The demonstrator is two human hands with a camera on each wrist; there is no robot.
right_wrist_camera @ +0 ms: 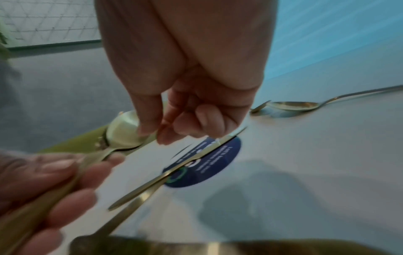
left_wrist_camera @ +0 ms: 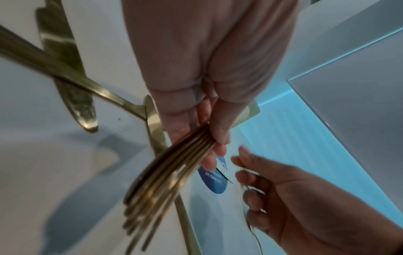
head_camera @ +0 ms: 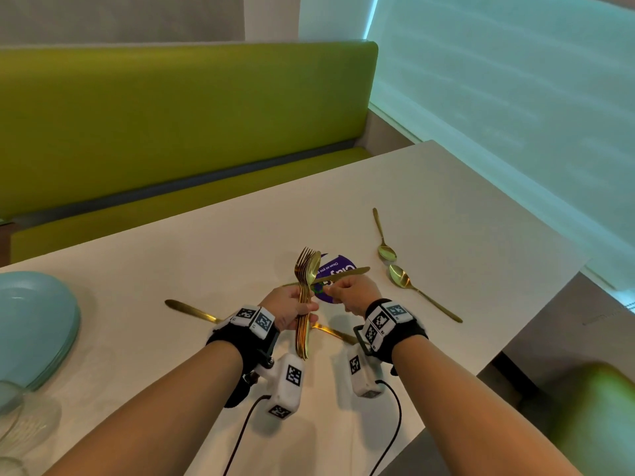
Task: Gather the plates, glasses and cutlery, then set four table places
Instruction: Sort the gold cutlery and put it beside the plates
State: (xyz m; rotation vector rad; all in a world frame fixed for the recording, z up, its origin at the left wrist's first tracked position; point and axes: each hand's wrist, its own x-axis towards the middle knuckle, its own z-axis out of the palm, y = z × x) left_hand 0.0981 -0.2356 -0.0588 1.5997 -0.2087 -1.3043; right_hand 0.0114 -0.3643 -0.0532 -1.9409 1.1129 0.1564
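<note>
**Left hand holds fork bundle upright, right hand pinches a knife over the sticker**

Far left: stack of pale blue plates (head_camera: 34,324) on the white table (head_camera: 446,207), clear glasses (head_camera: 13,417) just in front of it at the near-left corner. Next, a gold knife (head_camera: 192,310) lies flat on the table, long axis running left-far to right-near, partly hidden behind the left wrist.

Left hand (head_camera: 290,309) has fingers and thumb curled round a bundle of gold cutlery (head_camera: 304,304); forks plus one spoon, long axis near vertical in the head view, tines and bowl pointing up and away, handles pointing down toward the person. Bundle is lifted off the table.

Right hand (head_camera: 354,292) just beside it, fingers curled, pinching a gold table knife (head_camera: 343,274) near its middle. Its long axis is close to horizontal, blade tip pointing right, over the round purple sticker (head_camera: 338,266) on the tabletop. Another gold handle (head_camera: 335,333) lies on the table beneath the hands.

Right: two gold spoons on the table, bowls almost meeting. Far spoon (head_camera: 384,240) has its handle pointing away; near spoon (head_camera: 422,292) has its handle pointing right and toward the person.

Behind the table: green bench (head_camera: 171,132).
</note>
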